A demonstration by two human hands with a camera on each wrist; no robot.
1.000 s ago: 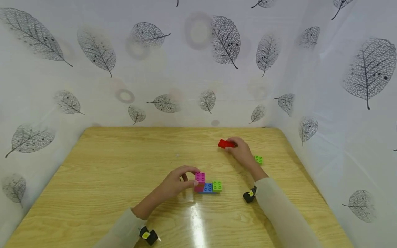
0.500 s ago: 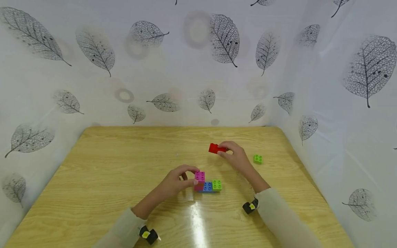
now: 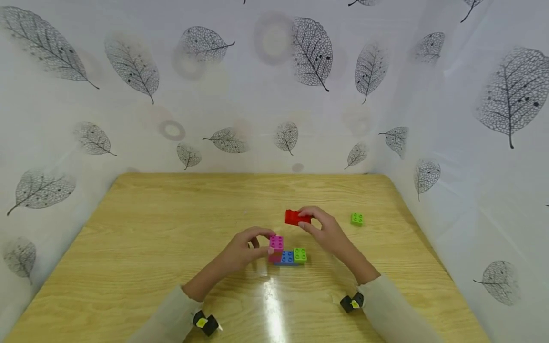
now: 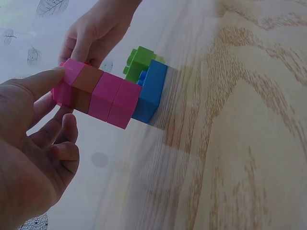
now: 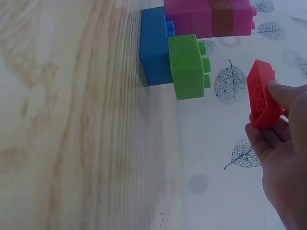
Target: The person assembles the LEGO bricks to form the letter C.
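A long blue building brick (image 5: 156, 48) lies on the table, with a green brick (image 5: 186, 67) on its right end. On its left end rises a stack of pink bricks (image 4: 114, 100) with one brown brick (image 4: 87, 86) among them. My left hand (image 3: 244, 250) pinches the top of this stack between thumb and fingers. In my right hand (image 3: 328, 232) I grip a long red brick (image 3: 297, 217) by its right end. It is raised off the table, behind and above the blue brick, apart from the stack. The right wrist view shows its hollow underside.
A loose small green brick (image 3: 357, 219) lies on the wooden table (image 3: 171, 205) at the right. A white leaf-printed cloth (image 3: 240, 95) hangs behind the table and along both sides. Black wrist cameras (image 3: 206, 323) are strapped to both sleeves.
My right hand has brought the red brick leftward and toward me, from the back right of the table nearer to the stack. The left hand keeps its place on the stack.
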